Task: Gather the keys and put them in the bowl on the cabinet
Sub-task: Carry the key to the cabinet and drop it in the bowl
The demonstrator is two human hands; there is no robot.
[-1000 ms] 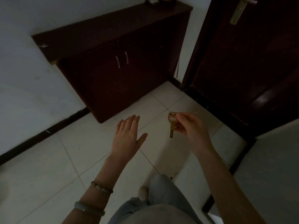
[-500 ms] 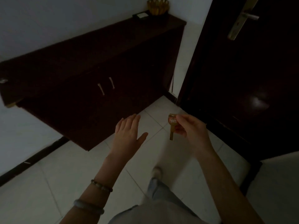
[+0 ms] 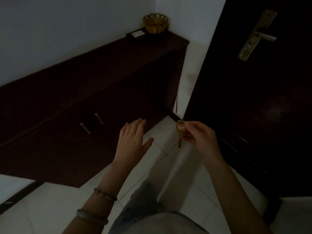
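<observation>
- The dark cabinet [image 3: 87, 85] runs along the wall on my left, two small metal handles [image 3: 92, 123] on its doors.
- My left hand [image 3: 133, 142] hangs flat and spread, empty, with two bracelets [image 3: 99, 206] on the wrist.
- The yellow bowl [image 3: 156, 23] sits at the cabinet's far end, beside a small dark box [image 3: 137, 34].
- My right hand [image 3: 199, 137] pinches the key [image 3: 180, 132] by its head, blade hanging down, well apart from the bowl.
- The dark door [image 3: 253, 98] stands on the right with its lever handle [image 3: 258, 35].

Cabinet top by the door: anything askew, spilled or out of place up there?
Nothing stands out. The amber scalloped bowl sits upright in the far corner of the dark wooden cabinet, beside a small black box. It is too dim to rule out small items.
</observation>
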